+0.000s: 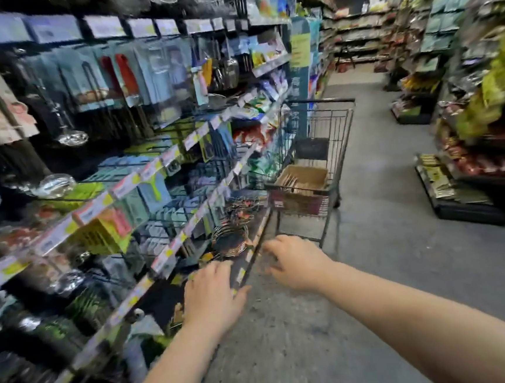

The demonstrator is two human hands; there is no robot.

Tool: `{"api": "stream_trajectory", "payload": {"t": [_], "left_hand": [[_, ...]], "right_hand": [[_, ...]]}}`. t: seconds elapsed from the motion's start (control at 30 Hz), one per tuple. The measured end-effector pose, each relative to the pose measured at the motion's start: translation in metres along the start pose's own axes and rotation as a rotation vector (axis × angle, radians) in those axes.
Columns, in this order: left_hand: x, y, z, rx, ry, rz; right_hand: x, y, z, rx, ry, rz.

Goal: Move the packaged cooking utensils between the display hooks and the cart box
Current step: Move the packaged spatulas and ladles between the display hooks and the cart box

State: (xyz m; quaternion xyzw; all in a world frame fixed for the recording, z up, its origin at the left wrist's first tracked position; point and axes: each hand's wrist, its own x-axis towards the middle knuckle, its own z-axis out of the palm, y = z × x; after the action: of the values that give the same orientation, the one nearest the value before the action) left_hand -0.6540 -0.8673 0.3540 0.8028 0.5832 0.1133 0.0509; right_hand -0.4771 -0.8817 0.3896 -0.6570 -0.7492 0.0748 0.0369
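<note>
head view, the only angle we get, and it's smeared with motion. the left hand (214, 295) is out low at the bottom shelf edge (242, 273), fingers fairly straight and close together, nothing in them. the right hand (294, 261) is just beside it, out over the aisle floor (387, 240). its fingers are loosely spread and blurred at the tips, and as far as i can make out they're empty too.

the packaged utensils (119, 80) hang in a row high on the left, well above both hands. the hooks themselves are too blurred to pick out. the cart (342, 134) stands ahead along the shelving, well apart from the hands. the cardboard box (317, 176) sits in its basket, with flat things inside that i can't name.

my read: both hands are free, between pickups, and either end of the move is a reach away. to do it well, go for one packet at a time. pinch the card near its hang hole, and let the other hand steady the neighbours so they don't swing off. then step close to the cart rather than stretching, and lay the packet flat in the box.
</note>
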Motion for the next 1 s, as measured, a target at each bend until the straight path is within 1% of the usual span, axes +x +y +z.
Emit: {"api": "stream_trajectory", "payload": {"t": [0.1,0.23,0.33,0.47,0.57,0.73,0.9,1.0], "left_hand": [[0.037,0.056,0.027,0.003,-0.044,0.062],[0.074,0.104,0.054,0.001,-0.103,0.076],[0.097,0.131,0.072,-0.01,-0.143,0.096],[0.133,0.159,0.095,-0.009,-0.211,0.126],[0.17,0.176,0.113,-0.018,-0.236,0.144],[0.256,0.2,0.148,-0.013,-0.286,0.204],[0.364,0.209,0.179,-0.007,-0.388,0.246],[0.431,0.211,0.186,-0.012,-0.4,0.264]], "right_hand": [[-0.002,0.07,-0.003,-0.02,-0.004,0.057],[-0.004,0.138,0.002,0.008,-0.046,0.141],[-0.002,0.177,0.012,0.034,-0.083,0.185],[0.011,0.22,0.022,0.077,-0.069,0.258],[0.028,0.252,0.025,0.094,-0.089,0.312],[0.085,0.311,0.023,0.073,-0.086,0.381],[0.176,0.365,0.011,0.08,-0.109,0.424],[0.228,0.393,0.006,0.078,-0.114,0.453]]}}
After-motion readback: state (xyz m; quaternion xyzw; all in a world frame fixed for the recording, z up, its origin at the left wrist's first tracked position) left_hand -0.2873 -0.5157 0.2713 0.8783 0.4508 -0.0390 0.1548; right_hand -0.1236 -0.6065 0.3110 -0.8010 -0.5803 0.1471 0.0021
